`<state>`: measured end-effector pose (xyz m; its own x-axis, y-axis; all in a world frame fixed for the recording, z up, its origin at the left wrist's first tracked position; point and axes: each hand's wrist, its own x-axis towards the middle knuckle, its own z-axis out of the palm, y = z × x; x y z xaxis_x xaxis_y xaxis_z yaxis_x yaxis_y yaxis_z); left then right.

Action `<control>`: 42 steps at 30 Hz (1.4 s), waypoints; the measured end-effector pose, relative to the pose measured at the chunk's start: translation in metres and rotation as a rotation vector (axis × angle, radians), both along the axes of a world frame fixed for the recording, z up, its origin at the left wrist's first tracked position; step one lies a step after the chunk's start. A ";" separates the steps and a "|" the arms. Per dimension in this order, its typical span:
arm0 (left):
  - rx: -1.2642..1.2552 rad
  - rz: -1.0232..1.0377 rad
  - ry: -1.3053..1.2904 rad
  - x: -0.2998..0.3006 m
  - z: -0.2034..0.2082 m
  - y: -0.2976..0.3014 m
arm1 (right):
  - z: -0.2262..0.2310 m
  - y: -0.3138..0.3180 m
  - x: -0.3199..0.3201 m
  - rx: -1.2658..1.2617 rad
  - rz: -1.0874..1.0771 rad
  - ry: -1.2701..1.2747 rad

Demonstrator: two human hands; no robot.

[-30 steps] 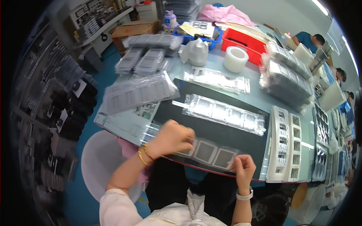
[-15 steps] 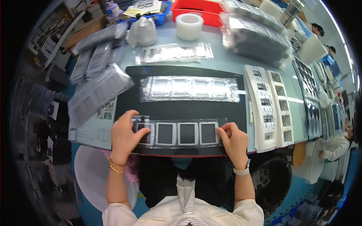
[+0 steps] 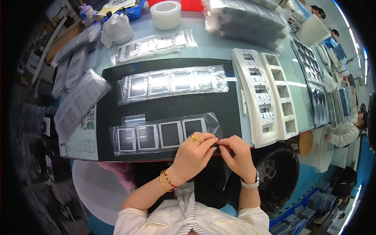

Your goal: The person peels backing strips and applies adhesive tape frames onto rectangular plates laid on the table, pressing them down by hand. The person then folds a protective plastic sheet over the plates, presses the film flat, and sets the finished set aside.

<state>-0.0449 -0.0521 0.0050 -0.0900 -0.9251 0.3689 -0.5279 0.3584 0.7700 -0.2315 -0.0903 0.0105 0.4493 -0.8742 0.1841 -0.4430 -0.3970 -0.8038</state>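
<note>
A clear plastic film strip (image 3: 170, 134) with several white rectangular frames lies on the black mat (image 3: 164, 106) along its near edge. Over the strip's right end, my left hand (image 3: 194, 154) and my right hand (image 3: 238, 156) meet fingertip to fingertip. Both are closed in a pinch at the film's lower right corner. The exact bit between the fingertips is too small to see clearly. Farther back on the mat rests a shiny stack of similar film strips (image 3: 172, 84), touched by neither hand.
Bagged strips (image 3: 81, 102) are heaped on the left. White frame strips (image 3: 260, 98) lie in stacks to the right. At the back are a tape roll (image 3: 166, 15), a blue basket (image 3: 133, 12) and tall bagged piles (image 3: 246, 25). A black-lined bin (image 3: 284, 186) stands below right.
My left hand has left the strip's left end and crossed over to meet my right hand at its right end. The view has shifted, and the strip now lies slightly tilted.
</note>
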 end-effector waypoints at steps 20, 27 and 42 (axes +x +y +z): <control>0.065 0.076 -0.017 -0.008 -0.002 -0.011 | -0.011 -0.002 0.013 -0.136 -0.110 0.031; 0.131 0.049 0.022 0.000 -0.002 -0.013 | -0.013 -0.005 0.020 -0.279 -0.182 0.117; 0.385 0.002 0.958 0.035 -0.021 -0.004 | -0.016 -0.034 0.030 -0.284 -0.197 0.151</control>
<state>-0.0101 -0.0559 -0.0159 0.0875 -0.9955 -0.0362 0.3667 -0.0016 0.9303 -0.2014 -0.1244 -0.0052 0.3179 -0.8703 0.3760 -0.6383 -0.4898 -0.5939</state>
